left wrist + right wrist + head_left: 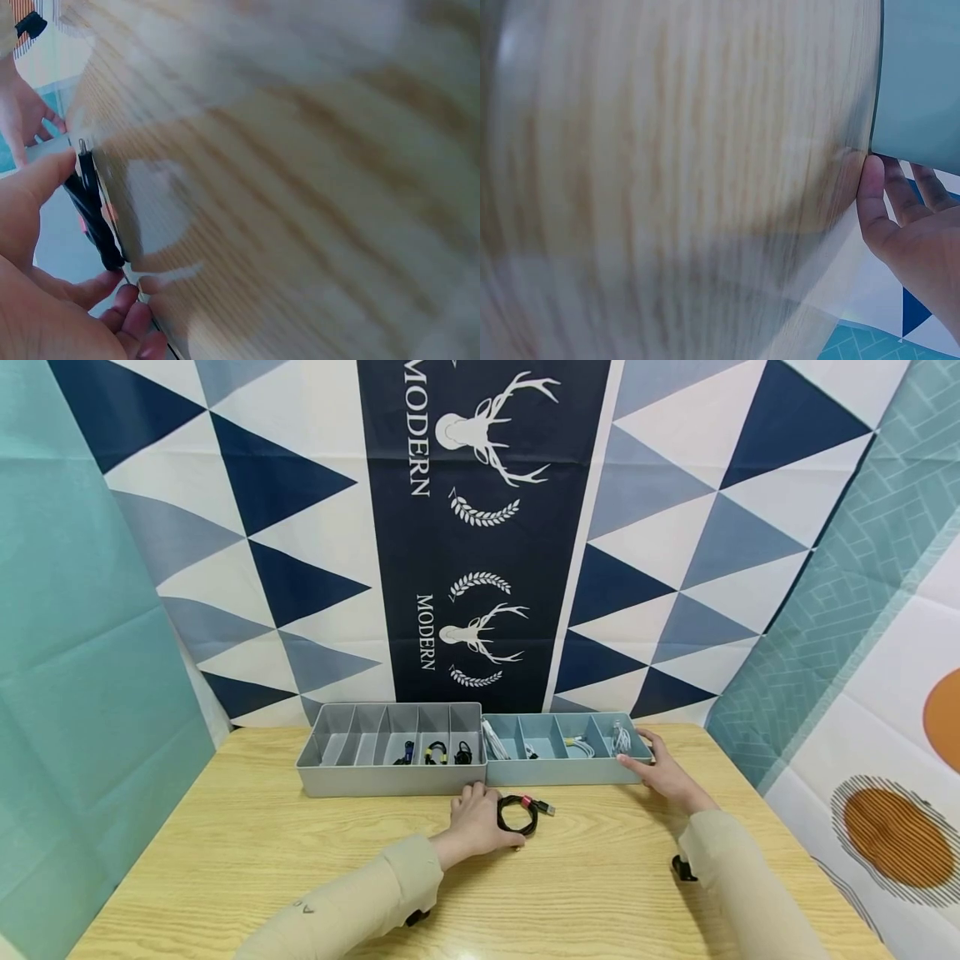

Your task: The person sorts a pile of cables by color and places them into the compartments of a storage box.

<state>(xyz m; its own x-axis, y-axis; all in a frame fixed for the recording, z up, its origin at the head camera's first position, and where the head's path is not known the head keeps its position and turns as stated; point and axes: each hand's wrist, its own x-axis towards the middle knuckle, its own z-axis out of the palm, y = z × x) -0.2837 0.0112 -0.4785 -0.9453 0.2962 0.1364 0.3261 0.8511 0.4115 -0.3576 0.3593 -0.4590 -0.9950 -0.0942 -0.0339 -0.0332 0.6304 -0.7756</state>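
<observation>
A black USB cable [529, 828], coiled and bound with a red tie, lies on the table in front of the boxes. My left hand [477, 823] holds the coil at its left side, thumb at the near end and fingers at the far end; in the left wrist view the cable [96, 214] sits between thumb and forefinger. At the right end of the blue-grey divided box [555, 772], my right hand [663, 772] grips the box, thumb at the front corner and fingers towards the back. Its thumb and fingers [904, 199] meet the box end in the right wrist view.
A grey divided box [390, 782] adjoins the blue-grey one on the left, with black cables [437, 753] in some compartments. White cables [621, 738] lie in the blue-grey box. Both boxes stand at the table's [585, 877] back, before a patterned cloth [480, 543].
</observation>
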